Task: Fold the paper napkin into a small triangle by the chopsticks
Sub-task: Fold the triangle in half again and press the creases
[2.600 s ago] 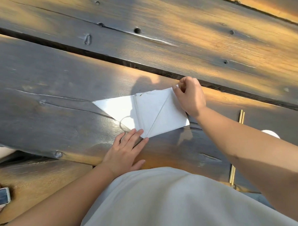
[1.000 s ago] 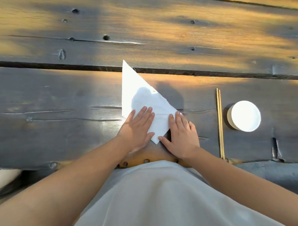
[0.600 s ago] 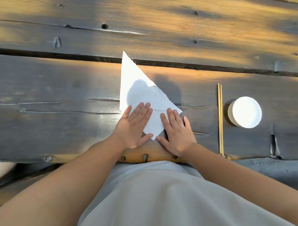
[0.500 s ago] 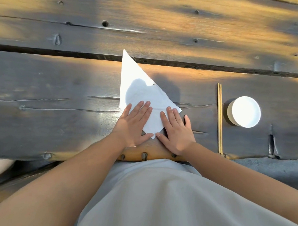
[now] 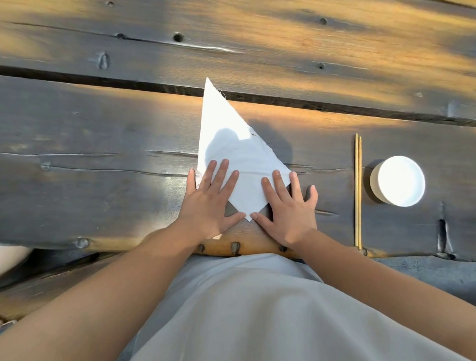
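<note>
white paper napkin (image 5: 238,155) lies flat on the dark wooden table (image 5: 93,137), folded into a tall triangle w/ its sharp tip pointing far, reaching the gap btwn two planks. near corner sits close to the table's near edge. left hand (image 5: 210,203) is pressed flat on the napkin's near-left part, fingers spread & straight, not gripping. right hand (image 5: 287,208) lies flat on the near-right part, fingers spread too, thumb tip by the near corner. chopsticks (image 5: 358,191) lie side by side to the right, apart from the napkin, running near to far. small white round dish (image 5: 397,181) just right of them.
</note>
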